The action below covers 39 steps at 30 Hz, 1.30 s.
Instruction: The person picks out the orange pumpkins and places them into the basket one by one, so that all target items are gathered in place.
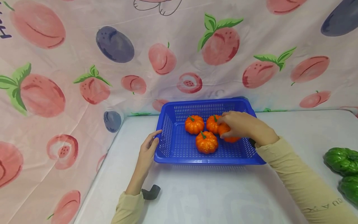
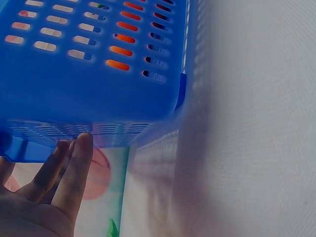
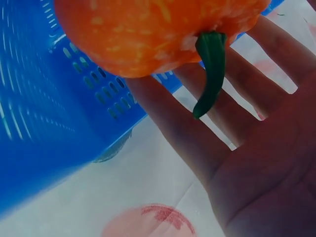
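A blue plastic basket [image 1: 207, 161] with slotted walls holds several small orange pumpkins with green stems. My right hand [image 1: 242, 125] reaches over its right side and grips the rightmost pumpkin [image 1: 231, 139], fingers and thumb around it. In the right wrist view that pumpkin [image 3: 158, 34] shows its curved green stem, with the fingers behind it. Beside it in the basket are a back pumpkin [image 1: 211, 124], a left one [image 1: 194, 125] and a front one [image 1: 206, 143]. My left hand [image 1: 146, 153] touches the basket's left side, its extended fingers [image 2: 79, 163] against the outer wall.
Two glossy green peppers, an upper pepper [image 1: 342, 160] and a lower pepper [image 1: 349, 189], lie at the table's right edge. A dark object [image 1: 151, 192] is by the left wrist. A fruit-print cloth [image 1: 173, 28] hangs behind the white table [image 1: 201, 199].
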Tool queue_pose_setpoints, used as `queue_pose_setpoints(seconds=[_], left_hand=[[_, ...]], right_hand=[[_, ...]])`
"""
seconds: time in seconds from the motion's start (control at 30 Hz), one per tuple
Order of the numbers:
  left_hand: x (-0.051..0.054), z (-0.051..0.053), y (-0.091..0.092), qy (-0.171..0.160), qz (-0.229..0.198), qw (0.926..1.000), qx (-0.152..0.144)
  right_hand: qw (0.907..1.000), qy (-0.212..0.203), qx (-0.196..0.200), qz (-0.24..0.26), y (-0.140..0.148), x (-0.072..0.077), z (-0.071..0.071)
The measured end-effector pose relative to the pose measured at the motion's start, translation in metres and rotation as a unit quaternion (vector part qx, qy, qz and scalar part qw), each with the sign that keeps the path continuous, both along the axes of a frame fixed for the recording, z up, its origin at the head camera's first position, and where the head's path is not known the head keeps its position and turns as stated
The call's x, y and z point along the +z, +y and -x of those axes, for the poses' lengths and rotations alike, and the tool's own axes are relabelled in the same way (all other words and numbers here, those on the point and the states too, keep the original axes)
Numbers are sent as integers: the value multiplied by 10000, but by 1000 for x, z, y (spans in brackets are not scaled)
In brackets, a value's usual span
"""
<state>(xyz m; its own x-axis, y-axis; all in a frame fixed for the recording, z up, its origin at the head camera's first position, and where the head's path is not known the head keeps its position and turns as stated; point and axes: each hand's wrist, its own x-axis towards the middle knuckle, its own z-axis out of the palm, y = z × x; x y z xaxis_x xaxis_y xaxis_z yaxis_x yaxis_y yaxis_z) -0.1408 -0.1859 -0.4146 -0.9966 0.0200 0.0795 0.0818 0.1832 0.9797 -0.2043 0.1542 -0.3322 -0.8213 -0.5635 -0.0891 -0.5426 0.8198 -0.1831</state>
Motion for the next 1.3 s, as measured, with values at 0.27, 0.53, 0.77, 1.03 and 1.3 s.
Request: queue_pose_setpoints(seconds=[0.27, 0.53, 0.77, 1.03, 1.3], left_hand=[[0, 0, 0, -5, -25, 10000, -4], [0, 0, 0, -22, 5, 10000, 14], [0, -1, 1, -6, 15, 10000, 9], [-1, 1, 0, 3, 51, 10000, -5], [1, 0, 1, 50, 20, 10000, 30]], right_hand=[[9998, -188, 21, 27, -1, -5, -1], [9993, -356, 141, -5, -1, -9, 0], [9985, -501, 220, -30, -1, -13, 0], [9973, -680, 276, 32, -1, -14, -1], [9956, -807, 468, 0, -1, -16, 1]])
